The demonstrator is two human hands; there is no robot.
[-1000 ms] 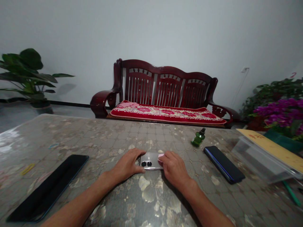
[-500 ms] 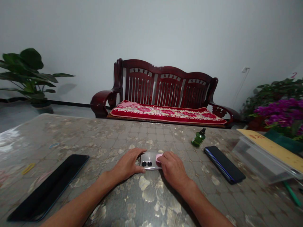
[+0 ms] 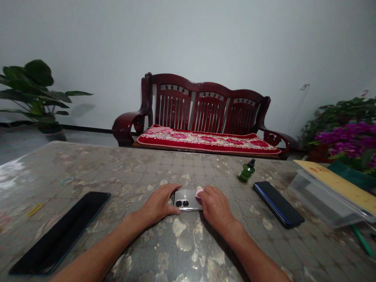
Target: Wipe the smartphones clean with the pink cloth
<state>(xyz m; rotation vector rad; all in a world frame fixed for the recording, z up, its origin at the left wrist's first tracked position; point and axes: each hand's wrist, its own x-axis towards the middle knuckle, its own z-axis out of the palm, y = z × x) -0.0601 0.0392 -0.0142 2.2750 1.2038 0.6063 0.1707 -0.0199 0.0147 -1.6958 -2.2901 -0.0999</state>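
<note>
A silver smartphone lies back side up on the table, its two dark camera lenses toward the left end. My left hand grips that end, thumb on the near edge and fingers on the far edge. Pinched in the fingers of my right hand is a small pink cloth, pressed on the phone's back near its right end. My right hand covers the phone's right end and most of the cloth.
A black tablet lies at left, near a yellow band. On the right are a green spray bottle, a dark phone and a clear plastic box under a yellow board. A wooden bench stands beyond the table.
My right hand has slid slightly to the right along the phone's back with the pink cloth. My left hand and the phone have stayed in place.
</note>
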